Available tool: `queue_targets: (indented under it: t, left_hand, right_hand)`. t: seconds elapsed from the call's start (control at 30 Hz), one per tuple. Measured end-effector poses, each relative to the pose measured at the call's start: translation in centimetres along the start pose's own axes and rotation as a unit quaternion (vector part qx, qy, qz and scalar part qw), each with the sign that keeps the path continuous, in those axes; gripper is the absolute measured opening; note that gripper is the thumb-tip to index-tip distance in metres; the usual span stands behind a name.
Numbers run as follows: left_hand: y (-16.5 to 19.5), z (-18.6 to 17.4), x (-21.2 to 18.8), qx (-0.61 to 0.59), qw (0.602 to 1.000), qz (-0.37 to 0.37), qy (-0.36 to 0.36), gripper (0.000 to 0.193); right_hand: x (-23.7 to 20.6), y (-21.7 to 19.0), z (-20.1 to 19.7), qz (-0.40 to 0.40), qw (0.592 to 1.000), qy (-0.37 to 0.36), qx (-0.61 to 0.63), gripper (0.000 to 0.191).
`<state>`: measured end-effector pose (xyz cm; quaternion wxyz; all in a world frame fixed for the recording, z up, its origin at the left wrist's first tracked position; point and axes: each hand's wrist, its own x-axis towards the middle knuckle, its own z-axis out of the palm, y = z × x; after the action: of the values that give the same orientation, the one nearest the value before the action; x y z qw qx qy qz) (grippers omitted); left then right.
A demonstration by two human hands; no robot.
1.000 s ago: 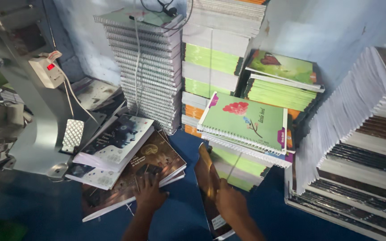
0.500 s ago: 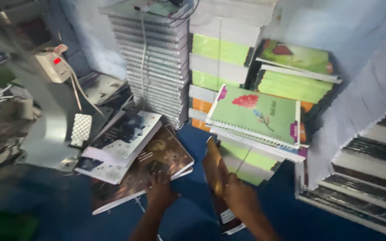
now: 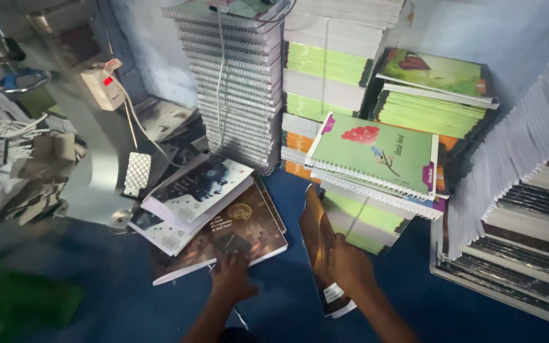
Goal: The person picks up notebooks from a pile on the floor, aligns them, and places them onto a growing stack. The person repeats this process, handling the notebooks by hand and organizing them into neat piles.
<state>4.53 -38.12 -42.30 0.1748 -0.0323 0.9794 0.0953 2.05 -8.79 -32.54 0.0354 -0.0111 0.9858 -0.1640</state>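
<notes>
**Two hands on brown-covered books among stacked notebooks**

The right hand [image 3: 349, 270] grips a brown-covered book [image 3: 321, 251] that stands on edge, tilted, on the blue floor [image 3: 128, 305]; the fingers wrap around its cover, thumb side toward the viewer. The book stands just in front of a low stack of green notebooks. The left hand [image 3: 233, 279] rests with fingers spread flat on the near edge of a brown flat-lying book [image 3: 230, 238], pressing on it. That book lies under a dark-and-white covered book [image 3: 195, 190], both slanted in a loose pile. Behind the pile rises a tall stack of spiral notebooks [image 3: 236, 95]. To its right, a green spiral notebook with a red flower [image 3: 376, 155] lies on top of mixed green and orange stacks. At far right, a leaning stack of dark-edged books [image 3: 522, 216] fills the frame edge. At left, a white power strip [image 3: 103, 89] hangs on a grey machine body [image 3: 90, 159].
</notes>
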Motion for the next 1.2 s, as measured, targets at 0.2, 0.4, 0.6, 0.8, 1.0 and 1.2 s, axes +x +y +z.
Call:
queue_targets:
  t: [0.2,0.4,0.6,0.8,1.0,1.2]
  left_hand:
    - [-0.6,0.7,-1.7,0.037,0.998,0.034,-0.028,0.096]
    - [-0.2,-0.1,-3.6,0.05,0.996,0.047,-0.047,0.087]
    - [-1.3,1.5,-1.9,-0.113,0.984,0.004,0.134,0.043]
    - [-2.0,1.6,-0.3,-0.205,0.93,-0.187,0.241,0.067]
    - [-2.0,1.9,-0.4,-0.492,0.857,-0.1,0.118,0.055]
    - [-1.8,2.0,-0.9,-0.456,0.883,-0.113,0.011,0.038]
  right_hand:
    - [-0.1,0.1,0.3,-0.009,1.0,0.007,0.009,0.03]
    - [-0.1,0.0,0.3,-0.009,1.0,0.016,0.002,0.03]
    - [-0.2,0.0,-0.3,0.005,1.0,-0.013,0.011,0.03]
    - [-0.2,-0.1,-0.7,-0.002,1.0,-0.018,0.005,0.032]
    - [-0.2,0.0,-0.4,-0.001,1.0,-0.01,0.024,0.033]
    - [0.1,0.5,0.0,-0.002,1.0,-0.019,0.005,0.033]
